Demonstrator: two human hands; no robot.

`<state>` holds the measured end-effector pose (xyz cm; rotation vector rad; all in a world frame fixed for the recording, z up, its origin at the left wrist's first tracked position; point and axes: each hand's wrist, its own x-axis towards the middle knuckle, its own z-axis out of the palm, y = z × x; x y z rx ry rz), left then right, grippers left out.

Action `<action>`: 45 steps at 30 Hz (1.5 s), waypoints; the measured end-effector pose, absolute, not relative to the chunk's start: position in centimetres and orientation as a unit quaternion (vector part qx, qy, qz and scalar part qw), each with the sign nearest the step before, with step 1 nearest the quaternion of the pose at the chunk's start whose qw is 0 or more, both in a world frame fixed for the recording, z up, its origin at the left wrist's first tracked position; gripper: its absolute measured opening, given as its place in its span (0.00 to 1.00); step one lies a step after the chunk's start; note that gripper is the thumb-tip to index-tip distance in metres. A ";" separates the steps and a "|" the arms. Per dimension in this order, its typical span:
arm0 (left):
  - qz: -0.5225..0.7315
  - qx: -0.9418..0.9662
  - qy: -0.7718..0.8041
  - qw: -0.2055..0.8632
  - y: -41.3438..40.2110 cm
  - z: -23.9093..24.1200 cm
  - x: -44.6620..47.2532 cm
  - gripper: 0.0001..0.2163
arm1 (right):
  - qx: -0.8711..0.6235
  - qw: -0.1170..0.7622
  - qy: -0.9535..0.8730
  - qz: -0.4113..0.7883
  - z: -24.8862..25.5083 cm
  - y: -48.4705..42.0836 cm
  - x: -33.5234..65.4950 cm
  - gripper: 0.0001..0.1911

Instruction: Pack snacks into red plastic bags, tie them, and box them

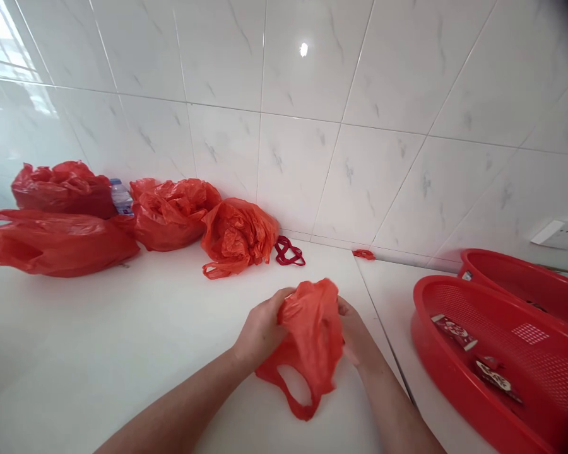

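Above the middle of the white table, a thin red plastic bag is held up between both hands, its looped handle hanging down toward me. My left hand grips the bag's left side, thumb and fingers closed on the film. On the other side my right hand holds the bag's edge, its fingers partly hidden behind the plastic. Whether anything lies inside the bag cannot be seen. Behind the hands, a dark red looped band lies on the table next to a crumpled red bag.
More red plastic bags stand along the wall at left, with a plastic bottle among them. At right are two red plastic baskets; the nearer holds small packets. A red scrap lies by the tiled wall, near a white socket.
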<state>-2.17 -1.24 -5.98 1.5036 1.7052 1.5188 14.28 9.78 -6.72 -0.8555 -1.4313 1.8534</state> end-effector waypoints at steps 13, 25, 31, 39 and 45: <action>0.376 0.604 0.687 -0.149 -0.5 -6.5 -6.9 0.32 | -0.390 0.394 -0.496 0.668 -7.4 13.2 17.1 0.12; 0.384 0.567 0.724 -0.083 -0.6 -6.9 -6.3 0.13 | -0.327 0.537 -0.777 0.020 -4.3 8.2 15.2 0.22; 0.503 0.481 0.718 0.010 -0.5 -6.5 -5.6 0.04 | -0.194 0.348 -0.917 -0.013 -5.5 4.4 11.8 0.22; 0.659 0.305 0.670 0.153 0.3 -7.1 -7.7 0.05 | -0.446 0.229 -0.860 -0.094 -6.7 9.3 14.9 0.08; 0.678 0.306 0.647 0.171 0.5 -7.5 -7.7 0.05 | -0.460 0.268 -0.846 -0.016 -7.1 11.4 16.3 0.12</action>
